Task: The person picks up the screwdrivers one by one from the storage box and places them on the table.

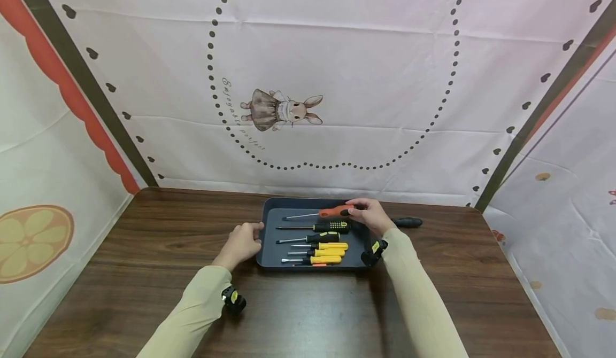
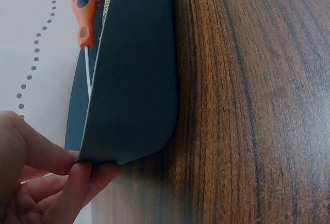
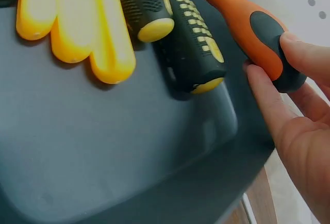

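A dark grey tray (image 1: 355, 254) lies on the table with several screwdrivers in it. My left hand (image 1: 242, 244) pinches the tray's left rim, thumb and fingers on either side of the wall (image 2: 134, 74). At the far side of the tray, my right hand (image 1: 371, 216) holds an orange-and-black screwdriver (image 1: 332, 211) by the butt of its handle (image 3: 242, 23). Its shaft points left, inside the tray. Nearer me lie two black-and-yellow screwdrivers, one with a dotted handle (image 1: 332, 227), the other (image 1: 327, 237) closer. Several yellow-handled screwdrivers (image 3: 75, 23) sit side by side toward the front.
A black-handled tool (image 1: 408, 222) rests on the wooden table (image 1: 308, 315) just right of the tray, partly behind my right hand. A white printed cloth (image 1: 361, 107) rises behind the table, with more cloth at both sides.
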Action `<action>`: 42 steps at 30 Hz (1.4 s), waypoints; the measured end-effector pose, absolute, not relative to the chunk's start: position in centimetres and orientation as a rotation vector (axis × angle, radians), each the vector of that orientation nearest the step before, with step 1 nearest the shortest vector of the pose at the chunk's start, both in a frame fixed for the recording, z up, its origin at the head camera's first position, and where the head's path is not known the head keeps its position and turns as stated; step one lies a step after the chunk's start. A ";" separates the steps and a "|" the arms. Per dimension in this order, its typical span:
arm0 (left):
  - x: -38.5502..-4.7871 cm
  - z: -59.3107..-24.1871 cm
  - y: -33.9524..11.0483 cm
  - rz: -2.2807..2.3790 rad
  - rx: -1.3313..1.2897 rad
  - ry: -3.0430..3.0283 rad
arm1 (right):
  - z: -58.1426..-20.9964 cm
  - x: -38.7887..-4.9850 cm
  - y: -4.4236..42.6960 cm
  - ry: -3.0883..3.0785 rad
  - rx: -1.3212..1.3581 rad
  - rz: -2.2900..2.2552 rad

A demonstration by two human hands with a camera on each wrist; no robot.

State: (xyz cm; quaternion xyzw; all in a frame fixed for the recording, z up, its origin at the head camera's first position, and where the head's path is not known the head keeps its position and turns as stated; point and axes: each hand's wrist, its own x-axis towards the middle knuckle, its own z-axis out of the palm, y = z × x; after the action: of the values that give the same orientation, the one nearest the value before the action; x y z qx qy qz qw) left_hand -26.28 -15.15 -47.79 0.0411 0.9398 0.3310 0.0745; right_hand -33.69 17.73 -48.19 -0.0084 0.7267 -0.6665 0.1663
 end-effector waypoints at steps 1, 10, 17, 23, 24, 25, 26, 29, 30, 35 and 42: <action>-26.3 -47.8 -15.2 0.996 0.123 2.818 | -48.2 -33.6 17.9 2.067 -0.028 -1.905; -26.2 -47.8 -15.3 0.981 0.138 2.834 | -47.8 -33.2 19.6 2.012 -0.019 -2.001; -26.2 -47.9 -15.3 0.978 0.138 2.826 | -47.1 -32.9 21.8 2.022 -0.018 -2.023; -26.2 -47.8 -15.2 0.975 0.140 2.829 | -46.1 -32.4 23.9 2.060 -0.078 -1.989; -26.2 -47.8 -15.2 0.974 0.138 2.828 | -45.9 -32.4 24.2 2.059 -0.079 -1.991; -26.2 -47.8 -15.2 0.973 0.137 2.825 | -45.6 -32.3 24.6 2.059 -0.065 -1.991; -26.3 -47.8 -15.2 0.968 0.138 2.825 | -45.4 -32.2 24.9 2.055 -0.073 -1.993; -26.4 -47.8 -15.1 0.963 0.133 2.822 | -44.8 -31.9 26.1 2.044 -0.085 -2.013; -26.4 -47.8 -15.1 0.961 0.137 2.824 | -44.6 -31.8 26.5 2.040 -0.095 -2.019; -26.4 -47.6 -15.0 0.969 0.150 2.825 | -43.8 -31.1 28.8 2.054 -0.099 -2.028; -26.2 -47.7 -15.3 1.007 0.147 2.809 | -43.3 -30.4 31.5 1.977 -0.207 -2.127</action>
State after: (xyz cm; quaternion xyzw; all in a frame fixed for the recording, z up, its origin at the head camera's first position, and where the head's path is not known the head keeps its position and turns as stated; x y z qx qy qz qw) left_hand -26.19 -15.28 -47.66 0.0491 0.9374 0.3362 0.0768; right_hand -30.45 31.47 -43.26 -0.0707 0.6745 -0.7258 0.1149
